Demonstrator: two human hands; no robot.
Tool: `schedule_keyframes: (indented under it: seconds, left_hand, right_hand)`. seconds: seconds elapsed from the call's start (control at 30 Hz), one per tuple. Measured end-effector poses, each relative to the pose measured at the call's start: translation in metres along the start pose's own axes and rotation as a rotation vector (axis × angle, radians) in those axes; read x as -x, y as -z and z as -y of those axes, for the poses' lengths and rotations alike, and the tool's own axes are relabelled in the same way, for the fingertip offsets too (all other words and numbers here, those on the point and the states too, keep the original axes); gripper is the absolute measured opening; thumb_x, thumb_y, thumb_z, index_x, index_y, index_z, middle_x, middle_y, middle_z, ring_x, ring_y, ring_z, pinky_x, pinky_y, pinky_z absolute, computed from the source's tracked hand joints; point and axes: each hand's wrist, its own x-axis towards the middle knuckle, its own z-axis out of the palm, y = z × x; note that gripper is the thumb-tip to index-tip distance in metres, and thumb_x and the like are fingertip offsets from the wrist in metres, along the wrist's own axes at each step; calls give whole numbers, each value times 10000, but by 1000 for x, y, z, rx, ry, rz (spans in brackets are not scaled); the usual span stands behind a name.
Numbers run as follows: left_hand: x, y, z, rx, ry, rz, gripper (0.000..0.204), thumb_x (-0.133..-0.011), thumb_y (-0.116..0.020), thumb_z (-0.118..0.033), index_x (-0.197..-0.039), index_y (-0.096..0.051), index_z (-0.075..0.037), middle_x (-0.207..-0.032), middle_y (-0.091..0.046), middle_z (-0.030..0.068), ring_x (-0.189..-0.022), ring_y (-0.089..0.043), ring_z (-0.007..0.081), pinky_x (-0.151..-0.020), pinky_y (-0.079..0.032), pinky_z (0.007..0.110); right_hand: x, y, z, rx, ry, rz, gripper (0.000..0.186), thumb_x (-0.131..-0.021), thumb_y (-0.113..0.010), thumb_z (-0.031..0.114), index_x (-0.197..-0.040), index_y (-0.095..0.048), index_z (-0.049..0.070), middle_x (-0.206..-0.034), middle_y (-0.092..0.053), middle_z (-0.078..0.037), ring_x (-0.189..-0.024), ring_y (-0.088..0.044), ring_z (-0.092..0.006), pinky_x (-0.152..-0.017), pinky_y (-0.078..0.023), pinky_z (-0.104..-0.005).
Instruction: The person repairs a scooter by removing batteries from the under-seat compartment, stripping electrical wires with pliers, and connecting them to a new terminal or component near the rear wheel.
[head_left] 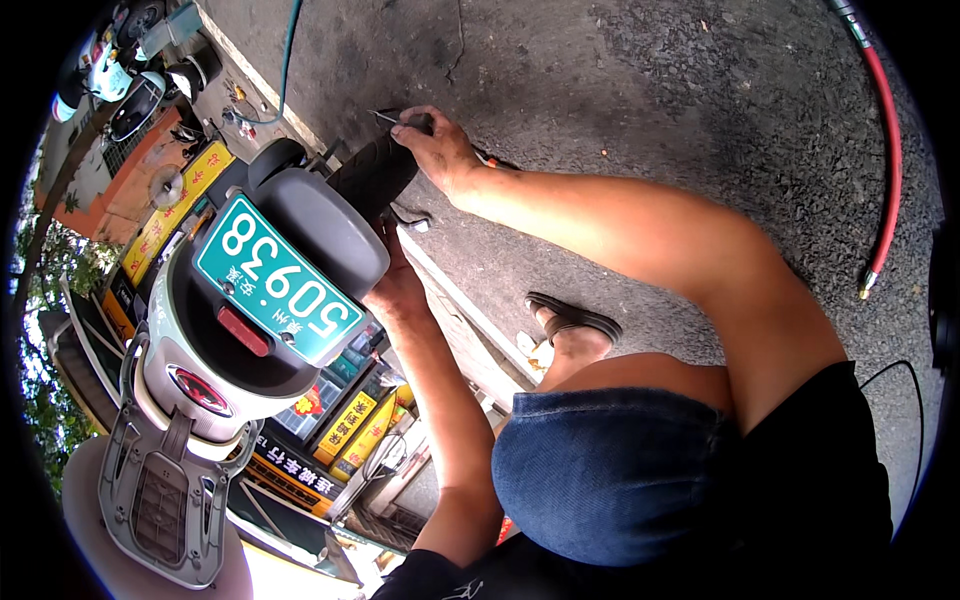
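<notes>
A scooter's rear wheel with a black tyre (375,178) shows beyond the grey rear mudguard (325,225). My right hand (440,152) is at the far side of this tyre, its fingers closed round a dark-handled tool (420,123). A thin metal end sticks out to the left of the fingers; the tool's exact kind is not clear. My left hand (397,285) reaches up beside the mudguard, close to the tyre's near side. Its fingers are partly hidden by the mudguard and in shadow, so their grip does not show.
A green number plate (280,280), red reflector (243,331) and grey rear rack (160,500) face me on the scooter. A red hose (888,170) lies on the right ground, a teal hose (288,60) at the upper left. My sandalled foot (575,330) stands near the kerb.
</notes>
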Motion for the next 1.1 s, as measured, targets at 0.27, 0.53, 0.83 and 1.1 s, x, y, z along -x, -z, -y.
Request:
schedule_keyframes:
  seconds: [0.27,0.53,0.83,1.1]
  left_hand:
    - [-4,5,-2,-3,75,68,533,-828,-661,-338,-1275,-485,-107,-1232,-546,127,-1176,-497,298,-1039,-386,442]
    - [-6,-8,20,-104,144,-26,603,-855,-655,-308,-1317,-358,-58,-1298,-469,122,-1233,-424,301,-1046,-366,446]
    - [-10,-16,32,-163,160,10,622,-844,-674,-297,-1315,-338,-69,-1342,-447,92,-1249,-415,298,-1052,-323,438]
    - [-11,-11,27,-162,162,9,651,-789,-733,-340,-1286,-431,-47,-1280,-512,83,-1232,-453,261,-1073,-295,430]
  right_hand:
    - [-7,5,2,1,-33,-95,354,-807,-628,322,-1056,-595,72,-1027,-630,-184,-994,-595,-313,-857,-452,-359]
    - [7,0,9,119,-13,-75,372,-821,-610,322,-1108,-561,90,-1109,-599,-197,-1051,-569,-336,-892,-444,-375]
    - [-8,10,-2,72,-91,-27,269,-831,-638,212,-1061,-586,83,-938,-620,-76,-892,-565,-195,-788,-443,-309]
    - [13,70,-21,-58,-103,136,235,-761,-701,121,-972,-627,51,-875,-649,-66,-806,-589,-151,-744,-460,-283]
